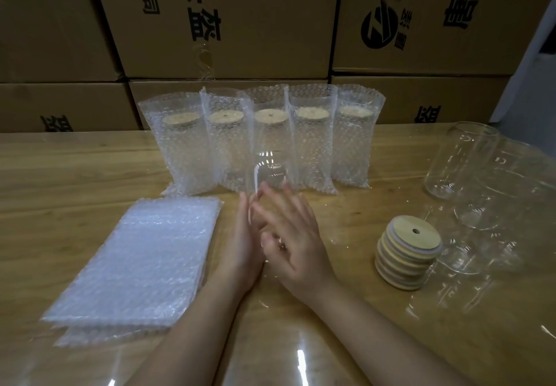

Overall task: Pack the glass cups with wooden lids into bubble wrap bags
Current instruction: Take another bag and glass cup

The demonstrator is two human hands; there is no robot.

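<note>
Nearest, in the lower left of the frame, a stack of flat bubble wrap bags (135, 259) lies unused on the table (75, 169). At centre, the left hand (245, 235) and right hand (296, 235) flank a bare glass cup (266, 172). Each grip is apart, fingers fairly straight against the glass rather than wrapped round it. This cup has no lid and no bag yet. To the right, a pile of wooden lids (406, 253) waits, with several loose cups (460, 159) beyond it at the right edge. Farther back, five packed bags (307, 144) stand in a row, each showing a lidded cup inside. Cardboard boxes (255, 24) rise behind. By my judgement the job is about half done, with lidding and bagging left for the rest.
</note>
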